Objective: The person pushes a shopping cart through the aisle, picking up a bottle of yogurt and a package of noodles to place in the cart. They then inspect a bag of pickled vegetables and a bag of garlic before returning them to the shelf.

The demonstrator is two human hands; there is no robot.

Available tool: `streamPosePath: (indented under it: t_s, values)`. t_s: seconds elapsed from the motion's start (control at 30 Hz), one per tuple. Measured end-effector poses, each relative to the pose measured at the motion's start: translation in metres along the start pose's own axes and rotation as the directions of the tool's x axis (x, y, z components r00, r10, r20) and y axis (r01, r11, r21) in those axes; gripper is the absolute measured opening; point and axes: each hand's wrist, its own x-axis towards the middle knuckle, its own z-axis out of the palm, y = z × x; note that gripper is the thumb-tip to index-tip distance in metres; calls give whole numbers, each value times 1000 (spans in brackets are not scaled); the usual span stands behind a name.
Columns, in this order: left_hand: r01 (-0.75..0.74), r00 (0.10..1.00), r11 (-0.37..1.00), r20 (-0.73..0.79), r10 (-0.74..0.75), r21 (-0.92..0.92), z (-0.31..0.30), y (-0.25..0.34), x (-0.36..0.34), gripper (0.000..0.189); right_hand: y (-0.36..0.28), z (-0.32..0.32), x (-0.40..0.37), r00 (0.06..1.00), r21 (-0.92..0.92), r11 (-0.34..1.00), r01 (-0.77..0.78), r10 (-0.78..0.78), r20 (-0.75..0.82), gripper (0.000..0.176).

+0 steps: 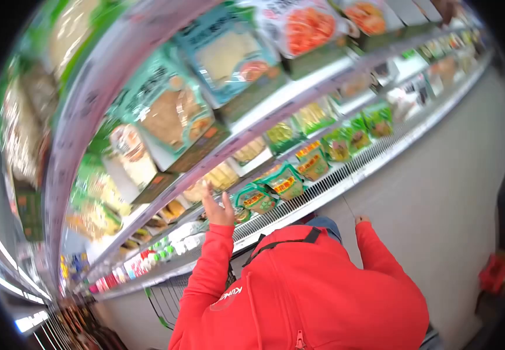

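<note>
Yellow pack [222, 176] sits on the shelf near the left hand [220, 211], which is open, fingers parted, seemingly empty. Its visible part runs lengthwise along the shelf edge, slanting up rightward; its facing is too blurred to tell. Farther right, the right hand's [361, 219] grip cannot be told.

Head view: bright overall, shelves evenly lit. White strip lights [8, 248] at lower left, a bit blown out. Glare streaks on the plastic packaging [173, 114]. Motion blur across the upper shelf, label text smeared; red jacket [322, 280] reads sharper. Heavy fisheye: shelf edges [83, 93] bow hard, corners go black. Floor [439, 169] flat grey, only soft shading.
</note>
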Motion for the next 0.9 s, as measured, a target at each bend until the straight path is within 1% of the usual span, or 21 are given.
streamPosePath:
  t_s: [0.03,0.07,0.1,0.13,0.17,0.23,0.27,0.3,0.37,0.43,0.5,0.57,0.63,0.67,0.7,0.73,0.77,0.83,0.87,0.9]
  values:
    - [90,995,995,-31,-92,-46,-20,-1,-19,61,-33,-4,9,990,-14,990,142,-142,11,25]
    - [162,983,986,-81,-165,-42,-40,-5,-40,60,-21,36,48,982,178,969,174,-184,42,24]
    - [228,966,972,-115,-232,-51,-58,-9,-62,59,-62,32,50,934,90,937,337,-345,92,21]
    - [292,935,956,-199,-293,-35,-73,-17,-88,56,-88,43,62,855,174,882,438,-469,221,19]
    - [390,875,920,-299,-381,-30,-91,-25,-108,55,-114,61,71,751,269,826,495,-563,346,18]
    - [588,700,807,-468,-540,-53,-131,-33,-163,52,-205,65,42,549,328,838,435,-536,641,19]
    - [641,564,760,-606,-561,-107,-147,-38,-191,49,-245,69,19,426,390,845,366,-525,737,18]
    - [746,445,663,-695,-565,-62,-171,-27,-212,47,-281,74,-6,291,385,793,472,-552,781,18]
    - [830,226,551,-855,-468,-83,-202,-18,-276,45,-344,83,-62,49,403,704,585,-526,849,16]
    - [916,76,393,-925,-372,-83,-231,7,-332,42,-374,120,-94,-179,434,466,772,-495,850,19]
    - [927,-87,323,-947,-310,-191,-246,22,-404,39,-417,136,-162,-250,380,358,853,-361,899,18]
    - [986,-137,63,-964,-228,-155,-249,36,-479,37,-433,174,-221,-301,479,466,744,-406,863,25]
    - [971,-201,-172,-954,-223,-165,-245,56,-534,36,-460,168,-313,-301,490,641,590,-388,871,35]
    - [945,-228,-283,-948,-223,-161,-242,63,-551,35,-458,175,-344,-376,560,544,625,-419,827,42]
    - [903,-272,-400,-928,-254,-156,-237,68,-560,35,-453,182,-370,-450,625,440,645,-442,776,49]
    - [849,-318,-510,-904,-285,-138,-234,74,-563,35,-442,190,-392,-618,728,-51,684,-571,540,43]
    - [786,-362,-608,-878,-314,-106,-235,76,-566,35,-431,194,-407,-540,595,-67,801,-510,670,33]
    - [730,-518,-670,-748,-415,-134,-262,75,-548,38,-426,199,-413,-441,540,20,842,-551,709,28]
    - [705,-585,-695,-669,-459,-140,-275,68,-546,40,-425,201,-418,-428,532,41,846,-544,722,27]
    - [697,-604,-698,-661,-446,-165,-284,58,-554,41,-426,201,-423,-414,523,59,850,-539,734,26]
